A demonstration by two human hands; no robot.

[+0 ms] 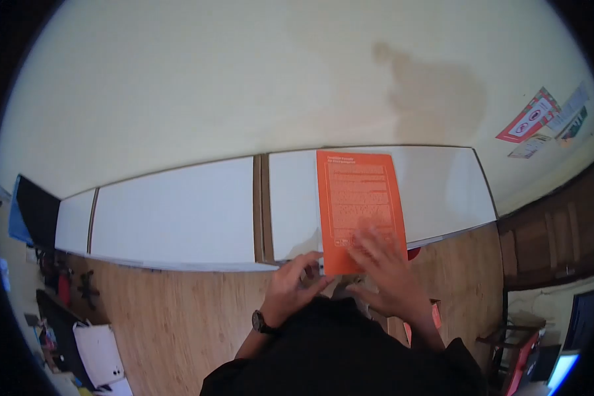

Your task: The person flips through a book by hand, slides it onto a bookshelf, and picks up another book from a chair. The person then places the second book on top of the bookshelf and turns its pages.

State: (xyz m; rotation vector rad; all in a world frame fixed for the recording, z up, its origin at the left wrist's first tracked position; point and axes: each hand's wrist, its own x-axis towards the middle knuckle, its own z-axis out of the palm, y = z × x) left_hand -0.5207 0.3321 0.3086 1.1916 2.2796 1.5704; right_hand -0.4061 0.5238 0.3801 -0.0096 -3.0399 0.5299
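An orange book with a printed panel of text and small icons lies on the white tabletop, its lower end at the near edge. My left hand, wearing a dark wristwatch, has its fingers curled around the book's lower left corner, with fingertips at the left edge and thumb by the bottom edge. Over the lower right part of the cover is my right hand, its fingers spread and smeared by motion. Whether those fingers press on the cover or hover just above it I cannot tell.
White table sections with brown edging run along the pale wall. Papers are stuck to the wall at right. A wooden stool stands at lower right, and a pale bag is at lower left on the wooden floor side.
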